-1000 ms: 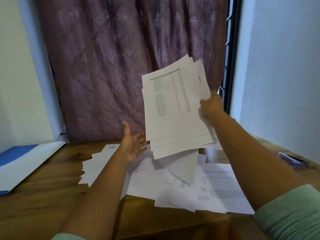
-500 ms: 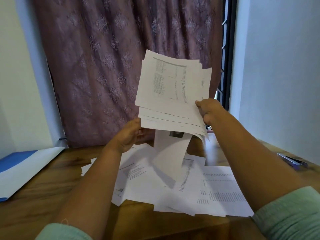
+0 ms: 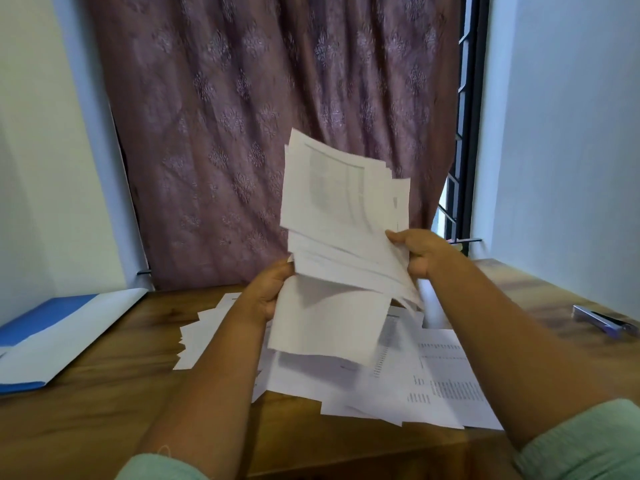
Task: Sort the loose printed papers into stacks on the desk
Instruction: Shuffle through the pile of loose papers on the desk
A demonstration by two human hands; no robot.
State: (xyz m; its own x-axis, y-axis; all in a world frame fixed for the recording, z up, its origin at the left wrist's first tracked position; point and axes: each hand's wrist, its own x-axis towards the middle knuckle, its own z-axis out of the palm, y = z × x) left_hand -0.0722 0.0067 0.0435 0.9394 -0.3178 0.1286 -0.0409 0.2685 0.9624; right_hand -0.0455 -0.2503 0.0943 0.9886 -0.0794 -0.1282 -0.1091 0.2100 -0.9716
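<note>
now gripping too, left hand (image 3: 268,295) joins right hand (image 3: 417,251) on paper bundle (image 3: 341,216).

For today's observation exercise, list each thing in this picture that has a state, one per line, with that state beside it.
Bundle of papers: held up above the desk, fanned, blurred.
Lower sheet: hanging from the left hand.
Right hand: shut on the bundle's right edge.
Left hand: shut on the lower sheet.
Loose papers: spread unsorted on the desk.
Blue folder: lying flat, closed.
Pen: lying on the desk.
Curtain: drawn.
</note>
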